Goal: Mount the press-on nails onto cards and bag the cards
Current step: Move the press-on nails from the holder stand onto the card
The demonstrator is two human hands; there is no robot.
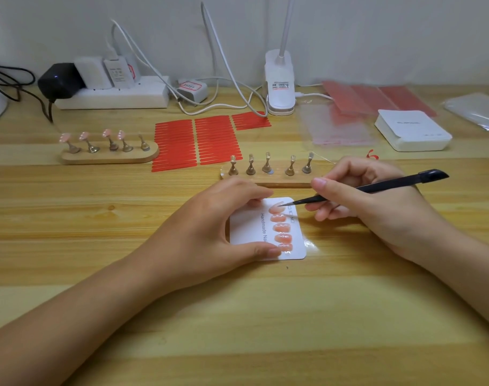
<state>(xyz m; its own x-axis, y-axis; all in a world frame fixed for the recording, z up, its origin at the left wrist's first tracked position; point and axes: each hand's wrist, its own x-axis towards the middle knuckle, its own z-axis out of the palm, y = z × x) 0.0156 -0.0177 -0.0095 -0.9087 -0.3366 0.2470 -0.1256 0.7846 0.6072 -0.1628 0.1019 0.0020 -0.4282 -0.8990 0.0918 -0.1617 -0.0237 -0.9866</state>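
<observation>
Head view looks down and forward, close over table [70, 274].

— Item one, legible text?
— My card [246, 232], centre of the frame: "Handmade Na…", the rest hidden under my left hand's thumb [265, 250].
— Other entries?
— Small print beside the nails, a red-framed sticker on the charger [192, 90] and the lamp clip's label [280, 85], upper centre: all too blurred.

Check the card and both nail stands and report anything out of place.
On the near stand, a small grey disc lies loose beside the middle peg. The top nail on the card sits tilted against the four below; the tweezers touch it. Far stand: last peg bare.
</observation>
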